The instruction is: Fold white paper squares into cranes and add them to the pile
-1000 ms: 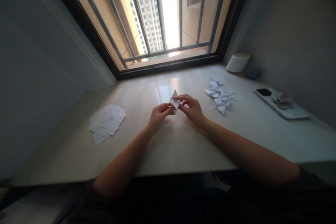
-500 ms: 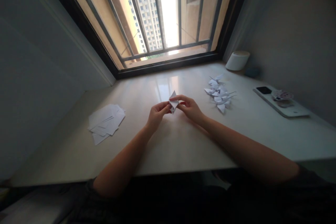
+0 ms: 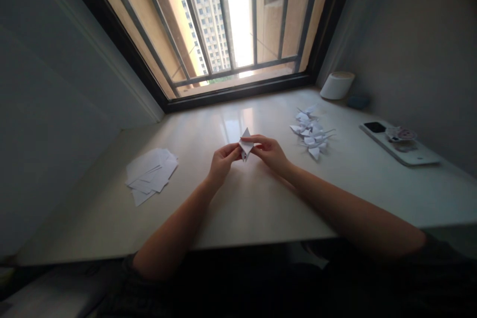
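Note:
Between my two hands, over the middle of the white table (image 3: 231,208), is a small folded white paper (image 3: 246,145), diamond-shaped with a point facing the window. My left hand (image 3: 224,160) pinches its left edge between thumb and fingers. From the other side my right hand (image 3: 271,151) grips it, the index finger lying across its upper part and the thumb lower down. Some of the folds are hidden behind the fingers. To the right of my right hand lies a pile of folded paper cranes (image 3: 312,134).
Loose white paper sheets (image 3: 151,171) lie in a stack at the left. At the right are a white phone-like device (image 3: 406,151) and, farther back, a white cylinder (image 3: 337,85) beside a dark rounded object (image 3: 358,102). A barred window (image 3: 238,92) borders the table's far side.
The folded paper has turned slightly, showing more of its front face. Both hands stay in nearly the same place with small finger shifts.

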A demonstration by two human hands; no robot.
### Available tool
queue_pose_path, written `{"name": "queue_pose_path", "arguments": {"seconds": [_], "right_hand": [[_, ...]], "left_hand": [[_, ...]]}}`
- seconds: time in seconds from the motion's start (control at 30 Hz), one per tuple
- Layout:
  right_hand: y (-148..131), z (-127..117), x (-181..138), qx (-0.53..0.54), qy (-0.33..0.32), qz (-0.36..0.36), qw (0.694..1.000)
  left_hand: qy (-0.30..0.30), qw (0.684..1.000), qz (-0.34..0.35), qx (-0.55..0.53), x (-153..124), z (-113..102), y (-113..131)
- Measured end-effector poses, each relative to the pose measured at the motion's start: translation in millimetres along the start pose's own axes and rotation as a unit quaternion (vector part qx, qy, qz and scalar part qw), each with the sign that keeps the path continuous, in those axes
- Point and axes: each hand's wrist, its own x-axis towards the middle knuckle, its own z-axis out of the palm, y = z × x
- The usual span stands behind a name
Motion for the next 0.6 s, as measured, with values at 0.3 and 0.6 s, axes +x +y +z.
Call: {"name": "queue_pose_path", "arguments": {"seconds": [0.3, 0.6], "right_hand": [[0.8, -0.3, 1.0, 0.103, 0.035, 0.076, 0.991], [0.7, -2.3, 0.7, 0.070, 0.033, 0.100, 0.992]], "left_hand": [[0.016, 1.000, -0.008, -0.015, -0.4, 0.5, -1.7], [0.012, 1.000, 0.002, 0.014, -0.5, -0.9, -2.0]]}}
